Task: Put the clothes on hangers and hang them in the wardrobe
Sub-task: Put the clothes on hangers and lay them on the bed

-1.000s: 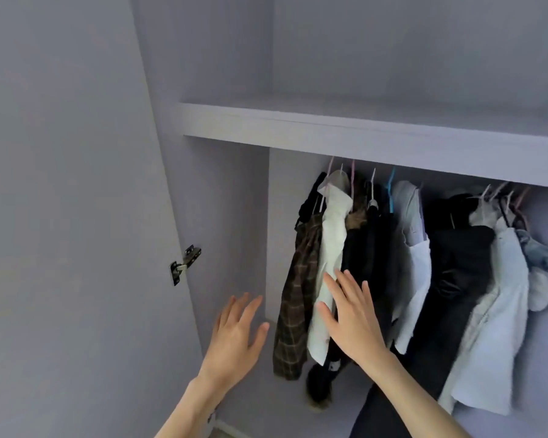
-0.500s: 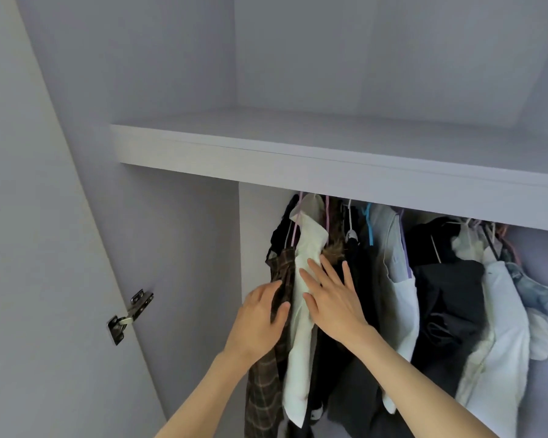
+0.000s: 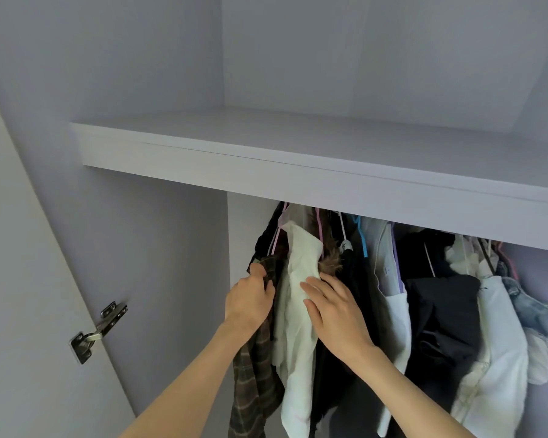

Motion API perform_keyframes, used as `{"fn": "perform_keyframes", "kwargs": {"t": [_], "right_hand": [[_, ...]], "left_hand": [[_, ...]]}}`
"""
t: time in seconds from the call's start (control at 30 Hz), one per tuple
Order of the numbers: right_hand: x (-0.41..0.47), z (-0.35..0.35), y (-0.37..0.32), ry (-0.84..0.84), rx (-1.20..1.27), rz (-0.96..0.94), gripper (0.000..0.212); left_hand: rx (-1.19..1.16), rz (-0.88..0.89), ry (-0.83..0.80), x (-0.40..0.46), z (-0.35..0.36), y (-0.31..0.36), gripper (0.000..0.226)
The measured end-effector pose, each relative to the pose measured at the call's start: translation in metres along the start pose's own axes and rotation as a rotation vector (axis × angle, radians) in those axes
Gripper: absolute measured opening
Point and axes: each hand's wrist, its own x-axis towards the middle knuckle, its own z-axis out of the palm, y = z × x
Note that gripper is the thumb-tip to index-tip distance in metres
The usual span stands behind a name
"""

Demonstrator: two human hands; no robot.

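Note:
Several garments hang on coloured hangers under the wardrobe shelf (image 3: pixel 266 165). At the left end hangs a brown plaid shirt (image 3: pixel 257 384), then a cream garment (image 3: pixel 298 314), then dark clothes with a fur trim (image 3: pixel 331 263). My left hand (image 3: pixel 249 300) grips the plaid shirt near its top, fingers curled into the cloth. Against the right edge of the cream garment lies my right hand (image 3: pixel 334 306), fingers straight, touching the dark clothes behind. The rail is hidden behind the shelf.
The open wardrobe door (image 3: pixel 29 311) with a metal hinge (image 3: pixel 98 330) stands at my left. Further right hang a white shirt (image 3: pixel 393 295), a dark garment (image 3: pixel 440 317), a pale one (image 3: pixel 500 343) and denim (image 3: pixel 529 301). Bare wall shows between the side panel and the plaid shirt.
Both hands rose from below the clothes up to their tops. The left hand closed on the plaid shirt, and the right hand came to rest on the cream garment. The view tilted upward.

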Motion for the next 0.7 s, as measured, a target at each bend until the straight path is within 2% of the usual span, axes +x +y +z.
{"fn": "perform_keyframes", "kwargs": {"t": [0.03,0.1,0.17,0.27,0.37,0.53,0.7], "right_hand": [[0.004,-0.004,-0.004,0.056,0.059,0.014,0.043],[0.021,-0.019,-0.019,0.081,0.341,0.108,0.036],[0.049,-0.027,-0.032,-0.03,0.65,0.286,0.034],[0.104,-0.018,-0.042,-0.288,1.032,0.698,0.016],[0.137,-0.011,-0.048,-0.352,1.289,0.943,0.021],[0.151,-0.004,-0.055,-0.314,1.419,1.003,0.018],[0.144,0.005,-0.051,-0.26,1.455,0.834,0.024]], "left_hand": [[-0.006,0.017,0.016,-0.001,0.0,0.001,0.019],[-0.038,0.035,0.048,-0.001,0.0,0.001,0.019],[-0.08,0.053,0.079,-0.002,-0.001,0.001,0.02],[-0.115,0.107,0.125,-0.009,-0.003,0.001,0.021],[-0.157,0.097,0.161,-0.012,-0.006,-0.002,0.016],[-0.234,0.116,0.176,-0.012,-0.01,-0.007,0.019],[-0.25,0.233,0.134,-0.015,-0.02,-0.015,0.024]]}}
